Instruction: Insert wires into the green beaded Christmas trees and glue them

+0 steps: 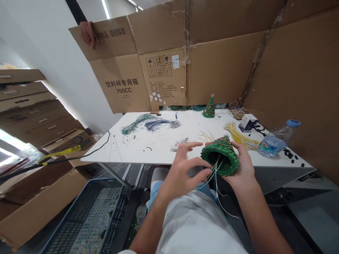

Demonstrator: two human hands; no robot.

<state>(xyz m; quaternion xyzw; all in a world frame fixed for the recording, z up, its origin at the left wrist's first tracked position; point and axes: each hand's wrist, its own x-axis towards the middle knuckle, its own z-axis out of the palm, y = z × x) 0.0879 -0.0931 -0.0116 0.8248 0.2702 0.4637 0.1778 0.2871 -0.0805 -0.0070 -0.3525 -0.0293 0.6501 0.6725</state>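
My right hand (244,168) grips a small green Christmas tree ornament (222,144) from its side. The tree is tilted so that its hollow base faces me. Thin white, yellow and green wires (216,176) hang out of the hollow and trail down over my lap. My left hand (185,169) is beside the opening, fingers spread, thumb and index fingertips close to the wires but apart from each other. On the table behind the hands lie a white tool with a dark tip (180,144), probably a glue gun, and a bundle of yellow wires (241,135).
A finished-looking tree (209,108) stands at the table's back. Green wires (137,123) and blue wires (161,123) lie left of it. A water bottle (277,139) and small box (248,122) stand right. Cardboard (159,77) walls the back; a blue crate (92,183) sits lower left. Another person's hand (88,34) holds the cardboard.
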